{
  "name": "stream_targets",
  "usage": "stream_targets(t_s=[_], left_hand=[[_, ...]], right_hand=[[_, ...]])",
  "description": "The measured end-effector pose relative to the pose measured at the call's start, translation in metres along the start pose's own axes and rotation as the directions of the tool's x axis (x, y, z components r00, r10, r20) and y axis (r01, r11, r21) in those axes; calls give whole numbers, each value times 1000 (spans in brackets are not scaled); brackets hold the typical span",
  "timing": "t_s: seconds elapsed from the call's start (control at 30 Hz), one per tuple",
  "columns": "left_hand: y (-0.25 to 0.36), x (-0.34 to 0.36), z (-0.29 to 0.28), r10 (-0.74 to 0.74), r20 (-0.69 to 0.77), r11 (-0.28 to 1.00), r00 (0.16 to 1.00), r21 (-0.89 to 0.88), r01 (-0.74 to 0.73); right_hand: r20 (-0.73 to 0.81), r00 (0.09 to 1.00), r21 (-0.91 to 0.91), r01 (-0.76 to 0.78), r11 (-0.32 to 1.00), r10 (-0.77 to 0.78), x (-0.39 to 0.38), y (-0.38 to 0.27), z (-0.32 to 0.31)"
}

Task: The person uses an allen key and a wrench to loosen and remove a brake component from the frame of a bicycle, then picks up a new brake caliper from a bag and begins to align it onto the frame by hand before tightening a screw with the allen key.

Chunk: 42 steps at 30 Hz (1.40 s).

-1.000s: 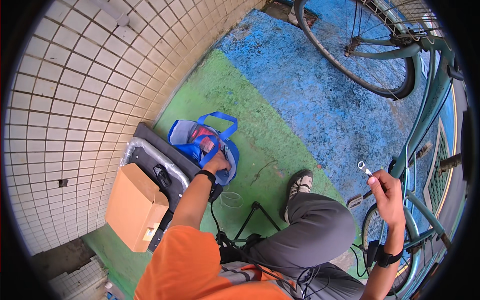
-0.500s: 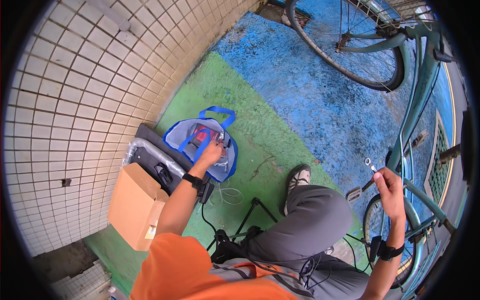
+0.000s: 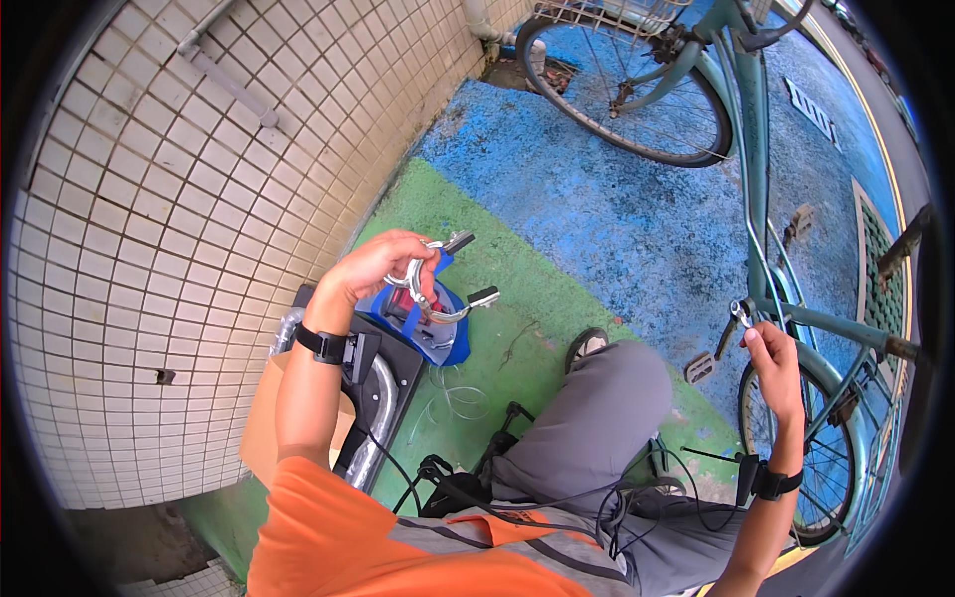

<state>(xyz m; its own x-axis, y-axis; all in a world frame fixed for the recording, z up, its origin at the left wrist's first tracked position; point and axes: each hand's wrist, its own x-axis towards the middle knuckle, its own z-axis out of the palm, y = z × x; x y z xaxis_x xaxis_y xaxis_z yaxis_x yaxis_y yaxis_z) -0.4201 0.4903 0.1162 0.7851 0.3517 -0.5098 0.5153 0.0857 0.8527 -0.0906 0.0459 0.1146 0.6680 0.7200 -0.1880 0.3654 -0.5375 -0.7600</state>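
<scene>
- Left hand (image 3: 390,261) clamped on curved silver metal brake caliper (image 3: 415,281), black-padded, above blue fabric bag (image 3: 460,348), itself partly hidden.
- Right hand (image 3: 776,363) pinching shiny ring-ended wrench (image 3: 739,309); handle mostly covered.
- Farther: teal bicycle (image 3: 756,169), wire basket (image 3: 622,16) cut off above.

The floor (image 3: 577,204) is painted green and blue, divided diagonally. Green section, near the wall edge: open blue bag (image 3: 462,343), dark panel (image 3: 405,370) beside it, loose clear cord (image 3: 484,401). Blue section: bicycle front wheel (image 3: 609,132), near the wall edge.
</scene>
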Motion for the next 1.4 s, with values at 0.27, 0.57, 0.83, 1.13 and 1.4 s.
stream_targets(t_s=[0.27,0.57,0.83,1.13,1.4], left_hand=[[113,52,124,185,380,982,906,-109,-155],[164,102,308,32,617,977,787,-187,107],[128,121,416,-43,691,912,721,-267,310],[83,132,486,-53,609,771,791,-478,420],[70,137,497,-122,592,768,797,-452,453]], right_hand=[[-74,996,248,-24,969,44,-47,12,-27],[-213,975,542,64,838,64,-103,18,-46],[-339,934,597,122,793,112,-128,55,-48],[-558,820,316,67,946,129,-133,86,-19],[-429,883,283,-72,956,194,-118,85,-6]])
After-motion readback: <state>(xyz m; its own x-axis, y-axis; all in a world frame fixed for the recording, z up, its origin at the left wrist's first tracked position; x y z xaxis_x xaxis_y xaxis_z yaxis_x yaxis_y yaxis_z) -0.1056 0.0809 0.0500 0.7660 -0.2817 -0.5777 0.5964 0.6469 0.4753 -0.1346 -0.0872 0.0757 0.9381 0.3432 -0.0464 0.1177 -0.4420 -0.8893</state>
